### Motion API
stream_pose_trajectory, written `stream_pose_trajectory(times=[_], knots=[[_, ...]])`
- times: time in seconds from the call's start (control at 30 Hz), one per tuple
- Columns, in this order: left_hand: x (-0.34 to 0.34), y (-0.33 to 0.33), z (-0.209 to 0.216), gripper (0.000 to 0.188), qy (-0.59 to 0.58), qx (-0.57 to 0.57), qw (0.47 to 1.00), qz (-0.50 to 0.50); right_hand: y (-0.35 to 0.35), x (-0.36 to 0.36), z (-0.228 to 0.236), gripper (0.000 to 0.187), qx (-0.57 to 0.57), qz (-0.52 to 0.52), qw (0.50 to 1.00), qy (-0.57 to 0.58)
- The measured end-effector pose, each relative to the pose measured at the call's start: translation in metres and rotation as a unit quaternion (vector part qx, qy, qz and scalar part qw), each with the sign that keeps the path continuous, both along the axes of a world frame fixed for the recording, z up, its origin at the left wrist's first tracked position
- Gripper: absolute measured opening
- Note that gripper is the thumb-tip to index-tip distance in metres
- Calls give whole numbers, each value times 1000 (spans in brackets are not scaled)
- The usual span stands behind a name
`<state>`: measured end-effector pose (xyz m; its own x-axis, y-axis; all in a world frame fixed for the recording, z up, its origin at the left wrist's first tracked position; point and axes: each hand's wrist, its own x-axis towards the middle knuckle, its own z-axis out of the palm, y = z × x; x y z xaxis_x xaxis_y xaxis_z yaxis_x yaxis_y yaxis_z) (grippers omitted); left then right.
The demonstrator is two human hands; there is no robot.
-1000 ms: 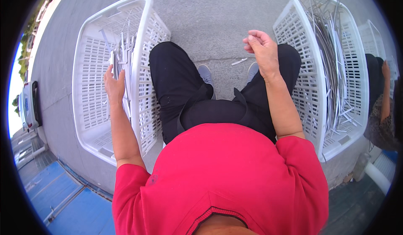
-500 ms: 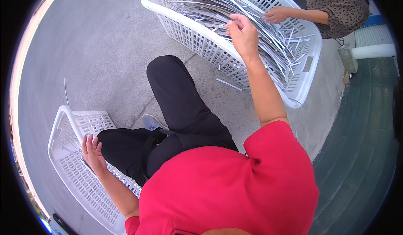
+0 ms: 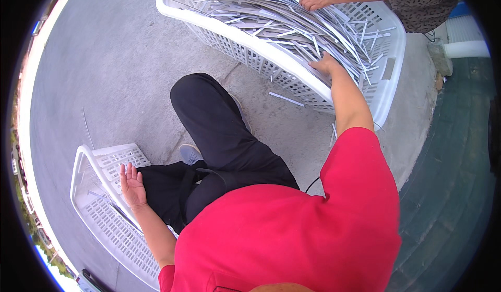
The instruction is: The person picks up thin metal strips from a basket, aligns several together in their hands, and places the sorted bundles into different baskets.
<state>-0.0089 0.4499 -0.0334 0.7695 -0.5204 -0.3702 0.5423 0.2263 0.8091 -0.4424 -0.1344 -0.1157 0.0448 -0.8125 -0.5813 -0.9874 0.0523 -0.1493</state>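
My right hand [image 3: 327, 64] reaches over the near rim of a big white basket [image 3: 229, 34] into a heap of thin white and grey strips [image 3: 292, 18]. Its thumb is spread from the fingers, and some fingertips are lost among the strips; no strip is visibly lifted. On the left, my left hand [image 3: 133, 191] is open and holds nothing, fingers stretched out, beside my knee and the rim of a second white basket [image 3: 112, 174]. A few thin strips lie in that basket.
Another person's hand [image 3: 315, 1] rests on the heap from the far side. One loose white strip [image 3: 286, 99] lies on the concrete floor [image 3: 120, 57] beside the big basket. A dark green surface [image 3: 449, 161] runs along the right, with a white pipe [image 3: 467, 49] above it.
My right hand has come down from above the basket's near edge onto the strips, with its thumb now spread. The other person's hand has moved left over the heap. My left hand stays open.
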Motion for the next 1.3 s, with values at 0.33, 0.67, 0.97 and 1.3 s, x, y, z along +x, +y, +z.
stream_pose_trajectory(times=[0.33,0.67,0.97,1.3], knots=[[-13,-6,3,41,-37,38,998,33,6,20,28,53,-15,100,994,44],[-15,-5,1,43,-60,78,995,19,30,45,74,31,-138,95,980,106],[-17,-3,-6,37,-61,84,994,34,41,40,53,42,-127,203,967,-92],[-22,-4,-3,38,-70,100,992,42,4,20,-43,38,86,5,986,-140]])
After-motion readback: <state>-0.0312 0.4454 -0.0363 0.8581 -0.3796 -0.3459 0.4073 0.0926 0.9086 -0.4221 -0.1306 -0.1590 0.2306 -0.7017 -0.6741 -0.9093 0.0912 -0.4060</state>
